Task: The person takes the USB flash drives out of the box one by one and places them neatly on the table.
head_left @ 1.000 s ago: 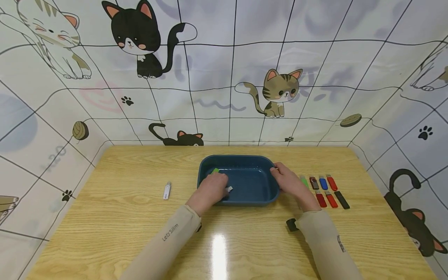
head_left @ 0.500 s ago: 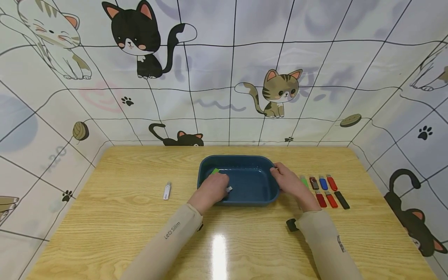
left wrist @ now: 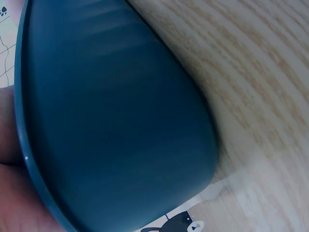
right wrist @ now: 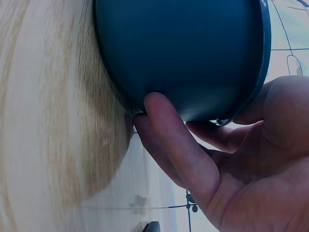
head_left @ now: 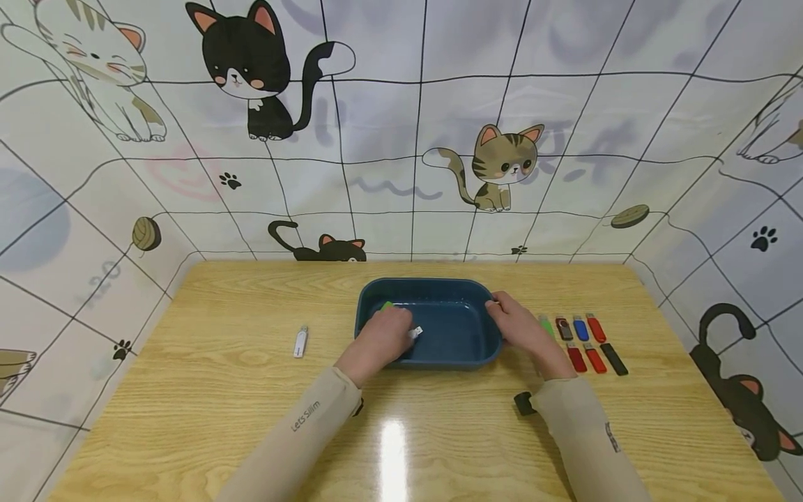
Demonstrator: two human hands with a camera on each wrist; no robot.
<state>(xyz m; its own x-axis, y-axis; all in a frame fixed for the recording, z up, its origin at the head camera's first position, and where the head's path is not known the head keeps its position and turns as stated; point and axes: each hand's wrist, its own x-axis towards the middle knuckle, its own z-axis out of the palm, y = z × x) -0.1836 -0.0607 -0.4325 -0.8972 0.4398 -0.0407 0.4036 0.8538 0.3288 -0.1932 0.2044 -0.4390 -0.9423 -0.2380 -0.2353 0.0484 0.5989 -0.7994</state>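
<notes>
A dark blue basin (head_left: pixel 448 335) stands mid-table. My left hand (head_left: pixel 389 333) reaches over its left side and pinches a USB stick (head_left: pixel 417 332); its metal plug sticks out past the fingers, and most of its body is hidden. Behind that hand, a bit of something bright green (head_left: pixel 387 305) shows inside the basin. My right hand (head_left: pixel 516 321) holds the basin's right end, thumb at the rim and fingers along the outer wall, as the right wrist view shows. In the left wrist view, the basin's outer wall (left wrist: pixel 120 111) covers most of the left hand.
A white USB stick (head_left: pixel 300 342) lies on the table (head_left: pixel 238 397) left of the basin. Right of the basin, several USB sticks lie in two rows, among them a blue one (head_left: pixel 580 329), a red one (head_left: pixel 595 328) and a black one (head_left: pixel 613 358). Cat-print cloth hangs behind.
My left hand has shifted slightly right inside the basin, and the plug of the USB stick now points a little further up and right. The right hand and the basin have stayed put.
</notes>
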